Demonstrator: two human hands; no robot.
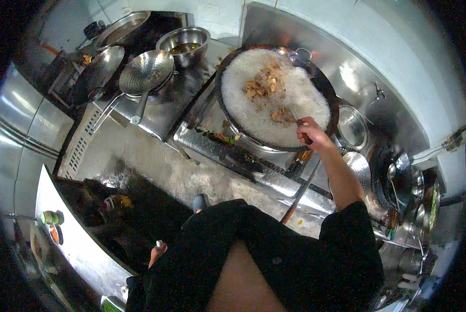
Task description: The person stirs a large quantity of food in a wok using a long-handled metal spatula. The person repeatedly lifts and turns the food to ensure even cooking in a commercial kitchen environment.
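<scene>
My right hand grips the short dark handle of a cooking utensil over the near right rim of a large wok. The utensil's head cannot be made out under the foam. White frothing liquid fills much of the wok. Browned food pieces float in its middle, and a smaller clump lies nearer my right hand. Low at my left side, my left hand is closed around a small white object, too small to identify.
Left of the wok, a perforated metal strainer and a steel bowl with oily liquid stand on the steel counter. More pans and a ladle sit at right. A long-handled tool leans against the stove front. Behind me stands a white table.
</scene>
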